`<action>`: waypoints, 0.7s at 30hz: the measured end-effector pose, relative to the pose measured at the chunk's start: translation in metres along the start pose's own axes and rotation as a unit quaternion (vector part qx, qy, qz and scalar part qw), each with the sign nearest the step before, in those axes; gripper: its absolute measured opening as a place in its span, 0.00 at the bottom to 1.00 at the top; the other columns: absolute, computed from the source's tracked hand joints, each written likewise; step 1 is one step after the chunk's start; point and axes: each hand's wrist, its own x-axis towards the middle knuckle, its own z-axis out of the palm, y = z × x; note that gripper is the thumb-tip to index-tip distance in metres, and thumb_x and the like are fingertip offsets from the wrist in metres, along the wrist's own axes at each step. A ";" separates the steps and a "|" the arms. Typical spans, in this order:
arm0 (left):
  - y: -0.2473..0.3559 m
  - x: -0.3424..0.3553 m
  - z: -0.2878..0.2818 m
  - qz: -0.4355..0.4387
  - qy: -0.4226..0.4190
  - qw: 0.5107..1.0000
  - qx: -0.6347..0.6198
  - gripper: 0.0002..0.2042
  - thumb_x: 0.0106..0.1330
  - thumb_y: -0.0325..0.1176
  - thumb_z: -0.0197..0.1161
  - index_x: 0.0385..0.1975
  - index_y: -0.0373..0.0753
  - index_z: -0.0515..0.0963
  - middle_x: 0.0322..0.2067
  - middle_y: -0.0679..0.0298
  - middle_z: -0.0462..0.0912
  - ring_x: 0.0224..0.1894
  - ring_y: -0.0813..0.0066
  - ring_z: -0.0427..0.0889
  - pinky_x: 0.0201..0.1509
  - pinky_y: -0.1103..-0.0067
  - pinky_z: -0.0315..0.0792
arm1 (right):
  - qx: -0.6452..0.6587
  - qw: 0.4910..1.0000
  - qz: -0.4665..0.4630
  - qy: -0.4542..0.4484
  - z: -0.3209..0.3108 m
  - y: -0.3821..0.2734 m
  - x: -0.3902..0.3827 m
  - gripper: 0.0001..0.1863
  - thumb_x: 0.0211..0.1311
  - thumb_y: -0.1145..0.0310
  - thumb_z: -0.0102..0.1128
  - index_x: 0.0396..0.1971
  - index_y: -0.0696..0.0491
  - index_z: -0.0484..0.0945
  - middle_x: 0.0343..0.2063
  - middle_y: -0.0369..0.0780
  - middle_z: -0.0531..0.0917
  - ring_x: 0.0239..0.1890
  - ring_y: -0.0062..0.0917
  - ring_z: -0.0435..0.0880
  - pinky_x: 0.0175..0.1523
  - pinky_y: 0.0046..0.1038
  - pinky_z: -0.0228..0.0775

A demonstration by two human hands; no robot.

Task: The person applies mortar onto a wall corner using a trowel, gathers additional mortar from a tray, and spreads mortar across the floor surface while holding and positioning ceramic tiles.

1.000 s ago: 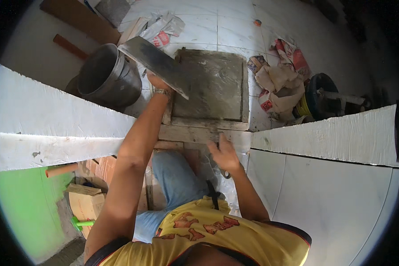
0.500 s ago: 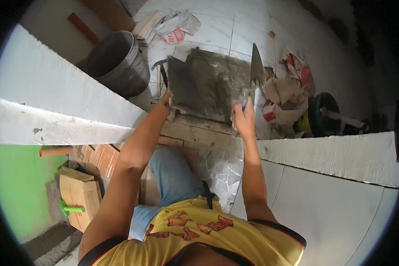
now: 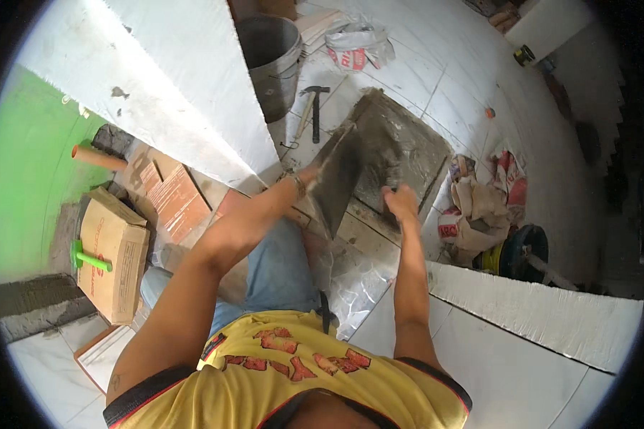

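Observation:
My left hand (image 3: 308, 176) grips the edge of a thin square tile (image 3: 336, 182) smeared with dark grey mortar, its fingers partly hidden behind it. The tile is tilted steeply, with one corner pointing down toward me. In my right hand (image 3: 402, 203), closed, is a trowel (image 3: 393, 175); its blade is blurred and low over the mortar, and I cannot tell whether it touches. Wet grey mortar (image 3: 416, 154) lies spread over a square patch on the floor beyond both hands. A claw hammer (image 3: 315, 114) lies on the floor left of the mortar.
A mortar-stained bucket (image 3: 275, 82) and a plastic bag (image 3: 361, 50) stand at the back. Crumpled paper sacks (image 3: 483, 211) and a black-and-yellow bucket (image 3: 526, 250) are at right. White wall ends (image 3: 186, 86) flank me. A cardboard box (image 3: 111, 250) bearing a green mallet (image 3: 93, 259) lies left.
My view has turned, shifting the scene. The tile has gone from nearly flat to steeply tilted. The trowel, raised with its blade pointing away before, has come down to the mortar.

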 end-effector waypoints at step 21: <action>-0.012 0.095 -0.024 -0.050 -0.016 0.996 0.076 0.25 0.59 0.51 0.64 0.49 0.38 0.74 0.54 0.54 0.71 0.54 0.64 0.70 0.58 0.66 0.68 | 0.418 0.885 0.021 0.204 -0.021 -0.020 -0.071 0.15 0.59 0.72 0.58 0.44 0.61 0.74 0.29 0.42 0.82 0.26 0.28 0.80 0.32 0.27 0.72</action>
